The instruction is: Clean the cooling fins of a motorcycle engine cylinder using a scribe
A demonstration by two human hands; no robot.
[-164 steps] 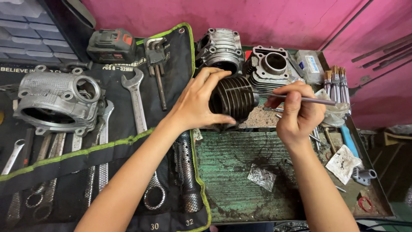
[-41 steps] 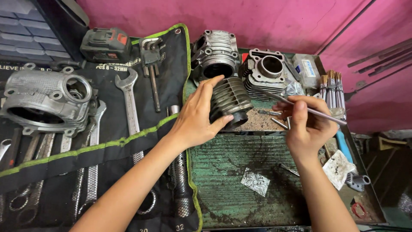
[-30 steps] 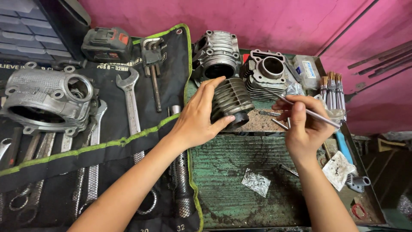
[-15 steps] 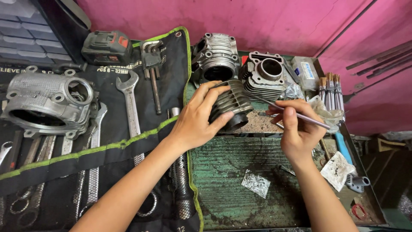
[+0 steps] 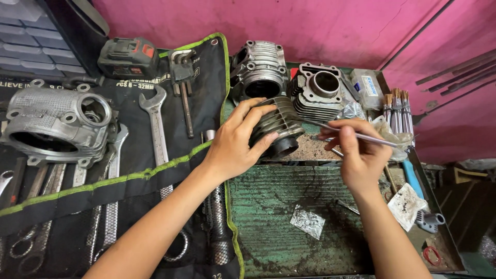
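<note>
My left hand (image 5: 238,142) grips a dark finned engine cylinder (image 5: 276,126), tilted on its side above the green metal tray (image 5: 268,201). My right hand (image 5: 356,152) holds a thin metal-handled brush (image 5: 356,135) like a pen. The brush's tip rests against the fins on the cylinder's right side. Both forearms reach in from the bottom of the view.
Two more finned cylinders (image 5: 261,70) (image 5: 323,90) stand behind. Left, a black tool roll (image 5: 134,186) carries wrenches (image 5: 157,129) and a silver engine casing (image 5: 57,124). A battery pack (image 5: 128,57) lies at the back. Several brushes (image 5: 395,106), foil scraps (image 5: 307,222) and a rag lie at right.
The cylinder has been turned and tipped slightly in my left hand. My right hand has shifted the brush along the fins, staying close to the cylinder's right side.
</note>
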